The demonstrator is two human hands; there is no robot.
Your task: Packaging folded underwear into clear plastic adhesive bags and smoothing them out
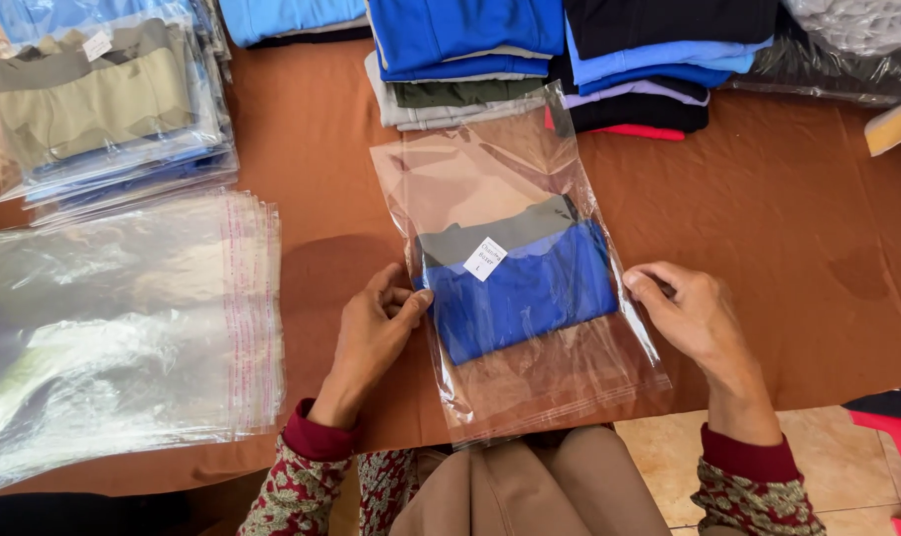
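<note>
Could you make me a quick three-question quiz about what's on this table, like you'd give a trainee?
1. True or false: both hands touch the clear bag.
2. What colour is the folded garment inside that bag?
3. Where does the stack of empty bags lie: A) beside the left hand, B) beside the right hand?

Key: 1 true, each hand holds one side edge. 2 blue, with a grey band at its top. 3 A.

Clear bag (515, 268) centre, blue garment inside, white label (484, 258); empty bags (113, 328) left; bagged stack (93, 109) far left.
</note>
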